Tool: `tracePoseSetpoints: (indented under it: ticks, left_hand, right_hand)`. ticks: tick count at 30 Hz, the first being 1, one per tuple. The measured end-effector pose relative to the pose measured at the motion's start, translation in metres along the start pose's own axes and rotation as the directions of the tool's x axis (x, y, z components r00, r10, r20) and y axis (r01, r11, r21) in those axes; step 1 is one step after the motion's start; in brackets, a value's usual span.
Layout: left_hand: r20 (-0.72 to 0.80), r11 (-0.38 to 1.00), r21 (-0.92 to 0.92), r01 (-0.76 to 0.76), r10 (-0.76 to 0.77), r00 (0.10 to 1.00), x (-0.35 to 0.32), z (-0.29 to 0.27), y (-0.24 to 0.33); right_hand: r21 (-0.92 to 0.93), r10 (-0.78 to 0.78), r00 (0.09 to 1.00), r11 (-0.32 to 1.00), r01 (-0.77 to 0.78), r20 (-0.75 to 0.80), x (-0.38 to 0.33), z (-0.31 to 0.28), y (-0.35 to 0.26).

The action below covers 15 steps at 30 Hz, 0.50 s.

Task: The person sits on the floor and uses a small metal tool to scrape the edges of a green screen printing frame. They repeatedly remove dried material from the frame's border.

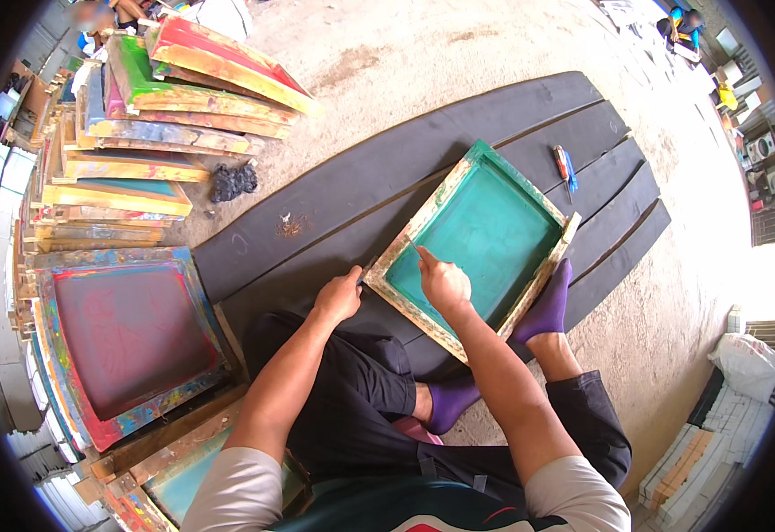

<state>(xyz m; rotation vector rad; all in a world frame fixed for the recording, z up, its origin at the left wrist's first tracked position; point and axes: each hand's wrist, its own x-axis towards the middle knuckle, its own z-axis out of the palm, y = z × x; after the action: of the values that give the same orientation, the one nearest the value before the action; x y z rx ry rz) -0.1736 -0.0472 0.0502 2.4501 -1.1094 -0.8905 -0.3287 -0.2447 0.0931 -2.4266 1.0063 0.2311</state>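
Observation:
A wooden screen-printing frame with teal-green mesh lies tilted across a dark slatted board in front of me. My left hand is closed beside the frame's left corner, around a slim dark thing whose kind I cannot make out. Over the mesh, close to the frame's left side, my right hand is curled with its fingertips near the inner edge. Whatever those fingers pinch, if anything, is too small to name. My purple-socked foot rests against the frame's right side.
The dark board bears a red-handled tool with a blue part. Stacked paint-stained frames rise at the left, near a crumpled black bag. Another frame with grey-red mesh lies nearer. A white sack stands right. People sit far off.

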Motion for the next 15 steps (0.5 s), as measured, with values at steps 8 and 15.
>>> tracePoseSetpoints:
  ticks: [8,15]
  left_hand:
    - [0.018,0.999,0.032,0.0,-0.001,1.0,-0.001,-0.005,0.004]
    - [0.021,0.999,0.044,0.023,-0.024,0.999,-0.001,-0.005,0.005]
  right_hand:
    - [0.026,-0.035,0.998,0.999,0.034,0.058,0.007,0.007,0.003]
    - [0.222,-0.033,0.996,0.975,0.012,0.088,0.011,-0.005,0.008]
